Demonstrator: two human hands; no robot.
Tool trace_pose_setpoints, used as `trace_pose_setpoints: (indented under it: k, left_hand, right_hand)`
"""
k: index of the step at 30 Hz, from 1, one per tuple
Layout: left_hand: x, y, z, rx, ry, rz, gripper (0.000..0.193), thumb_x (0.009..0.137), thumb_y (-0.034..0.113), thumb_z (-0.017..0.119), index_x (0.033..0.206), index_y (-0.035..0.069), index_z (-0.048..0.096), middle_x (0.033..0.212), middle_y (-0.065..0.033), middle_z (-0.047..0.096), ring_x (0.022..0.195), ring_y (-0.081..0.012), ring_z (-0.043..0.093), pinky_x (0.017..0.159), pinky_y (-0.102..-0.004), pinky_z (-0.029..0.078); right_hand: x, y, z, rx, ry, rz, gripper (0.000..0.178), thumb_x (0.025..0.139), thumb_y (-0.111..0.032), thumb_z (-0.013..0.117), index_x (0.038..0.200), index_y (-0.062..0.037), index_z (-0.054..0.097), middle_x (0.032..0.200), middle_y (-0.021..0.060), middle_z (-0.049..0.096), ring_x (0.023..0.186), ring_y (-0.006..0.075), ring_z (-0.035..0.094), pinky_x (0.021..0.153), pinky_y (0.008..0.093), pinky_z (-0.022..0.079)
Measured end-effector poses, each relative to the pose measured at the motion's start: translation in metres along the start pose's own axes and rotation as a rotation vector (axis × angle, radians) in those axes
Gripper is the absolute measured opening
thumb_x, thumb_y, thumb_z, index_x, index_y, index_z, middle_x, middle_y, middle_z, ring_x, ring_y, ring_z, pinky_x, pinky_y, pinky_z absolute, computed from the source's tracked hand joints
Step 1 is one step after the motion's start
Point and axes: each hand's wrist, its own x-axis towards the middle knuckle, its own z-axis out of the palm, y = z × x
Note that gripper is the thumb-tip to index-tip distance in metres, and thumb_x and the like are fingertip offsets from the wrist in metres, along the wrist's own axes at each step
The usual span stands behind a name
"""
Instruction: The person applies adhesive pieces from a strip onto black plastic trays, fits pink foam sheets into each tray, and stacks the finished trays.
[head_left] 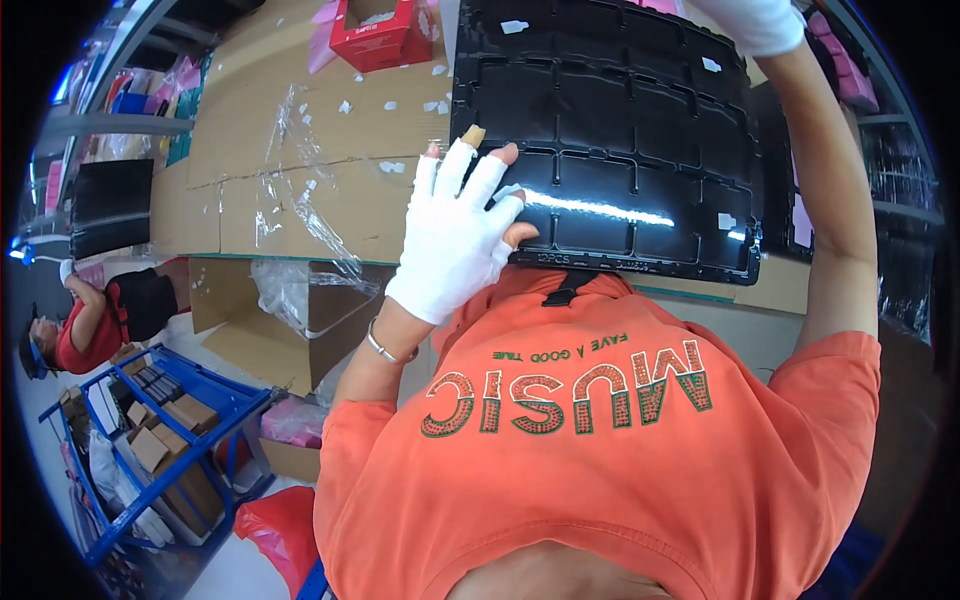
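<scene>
My left hand [450, 235], in a white glove with bare fingertips, lies over the left edge of a black plastic tray [590, 105]. Its fingers are spread, the thumb is on the tray side, and one finger has a tan covering on its tip. A pale scrap [508, 192] shows at the index finger; whether it is loose or part of the glove I cannot tell. The tray has shallow moulded compartments, with small white pieces [727, 221] in a few of them. Beyond the tray's far right corner is my right hand [755, 22], also gloved, its fingers cut off by the picture's edge.
Left of the tray, white scraps [392, 168] and clear plastic film [320, 225] lie on a cardboard-covered table [225, 130]. A red box [380, 42] stands at the back. A blue cart [165, 440] with cartons is at lower left; another person [100, 310] is farther left.
</scene>
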Motion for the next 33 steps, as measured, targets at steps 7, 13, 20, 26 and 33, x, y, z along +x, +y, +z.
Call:
trace_pose_setpoints:
  k: [7,13,20,26,33]
  left_hand:
    - [0.027,-0.027,0.0,-0.037,-0.002,0.026,0.019,0.066,0.016,0.078,0.083,0.011,0.073,0.096,-0.0051,0.059,0.097,-0.0257,0.057,0.082,-0.0389,0.049]
    - [0.042,-0.025,-0.01,0.024,-0.216,0.088,0.024,0.059,0.013,0.081,0.081,0.012,0.072,0.092,-0.0029,0.059,0.095,-0.0261,0.058,0.079,-0.038,0.05]
    - [0.04,-0.023,-0.011,-0.082,-0.251,0.005,0.019,0.064,0.012,0.08,0.08,0.011,0.07,0.091,-0.0038,0.06,0.093,-0.0273,0.058,0.079,-0.0378,0.049]
    - [0.04,-0.025,-0.004,-0.039,-0.229,0.021,0.021,0.068,0.014,0.079,0.085,0.01,0.068,0.093,-0.0051,0.061,0.092,-0.0278,0.058,0.078,-0.0384,0.049]
    - [0.027,-0.022,0.004,0.008,-0.129,0.072,0.015,0.068,0.011,0.076,0.081,0.012,0.069,0.09,-0.0047,0.061,0.091,-0.0272,0.058,0.077,-0.0386,0.048]
  right_hand:
    - [-0.064,-0.012,-0.048,0.136,-0.17,0.304,0.018,0.085,-0.01,0.067,0.099,0.0013,0.064,0.091,0.015,0.061,0.083,0.0323,0.063,0.072,0.0374,0.051]
    - [-0.091,-0.036,-0.077,0.285,-0.26,0.556,0.019,0.082,-0.005,0.069,0.1,-0.0005,0.065,0.09,0.0146,0.061,0.079,0.0306,0.063,0.07,0.0356,0.05]
    - [-0.153,-0.037,-0.083,0.409,-0.26,0.666,0.026,0.095,-0.006,0.061,0.12,-0.0014,0.063,0.111,0.009,0.063,0.096,0.0163,0.062,0.083,0.0253,0.049]
    - [-0.163,-0.048,-0.091,0.442,-0.284,0.788,0.025,0.095,-0.007,0.061,0.119,-0.0015,0.064,0.107,0.0087,0.063,0.093,0.0162,0.062,0.082,0.0255,0.048]
    - [-0.16,-0.062,-0.09,0.411,-0.284,0.776,0.024,0.093,-0.007,0.062,0.116,-0.0005,0.064,0.108,0.009,0.064,0.091,0.0166,0.062,0.08,0.0256,0.048]
